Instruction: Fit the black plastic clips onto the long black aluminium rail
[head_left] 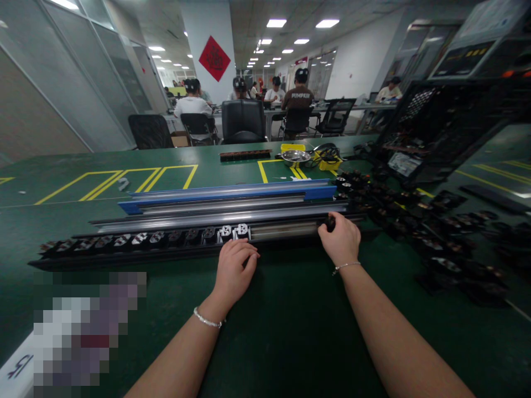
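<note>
1. my right hand (pixel 342 240) pinches a small black block (pixel 329 223) at the long black channel (pixel 186 252), right of centre; best kept square.
2. my left hand (pixel 235 268), fingers loosely together, lies by the channel's front edge; steadying helps.

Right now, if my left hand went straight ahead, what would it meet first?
Probably the rightmost silvery module in the black rail; your left hand looks close against it, though contact is unclear.
</note>
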Available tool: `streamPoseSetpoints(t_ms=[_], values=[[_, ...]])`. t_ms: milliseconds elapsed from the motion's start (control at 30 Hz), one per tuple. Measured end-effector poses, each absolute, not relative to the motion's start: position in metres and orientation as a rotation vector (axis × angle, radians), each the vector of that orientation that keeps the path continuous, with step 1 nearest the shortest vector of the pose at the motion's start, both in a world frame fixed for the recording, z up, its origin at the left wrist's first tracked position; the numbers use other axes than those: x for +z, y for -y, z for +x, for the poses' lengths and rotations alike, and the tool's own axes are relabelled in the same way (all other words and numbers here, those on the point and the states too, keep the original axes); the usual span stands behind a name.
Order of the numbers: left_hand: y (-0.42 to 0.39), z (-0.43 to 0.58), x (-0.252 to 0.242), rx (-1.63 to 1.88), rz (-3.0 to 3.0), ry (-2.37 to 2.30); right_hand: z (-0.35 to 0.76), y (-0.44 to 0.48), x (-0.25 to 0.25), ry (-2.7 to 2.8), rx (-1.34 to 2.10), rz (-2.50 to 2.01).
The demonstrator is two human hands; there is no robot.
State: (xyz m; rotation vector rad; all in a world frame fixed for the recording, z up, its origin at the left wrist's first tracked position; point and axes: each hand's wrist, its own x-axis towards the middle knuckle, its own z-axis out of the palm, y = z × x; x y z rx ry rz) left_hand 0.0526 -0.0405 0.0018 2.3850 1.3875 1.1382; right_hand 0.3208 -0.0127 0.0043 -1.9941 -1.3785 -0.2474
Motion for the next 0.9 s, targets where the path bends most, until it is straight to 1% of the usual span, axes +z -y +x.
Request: streamPoseSetpoints(t_ms=[900], values=[[0.0402,0.0523,-0.0002,1.124,2.396,-1.396,0.3274,0.0129,0.005,1.348,-0.252,-2.015]])
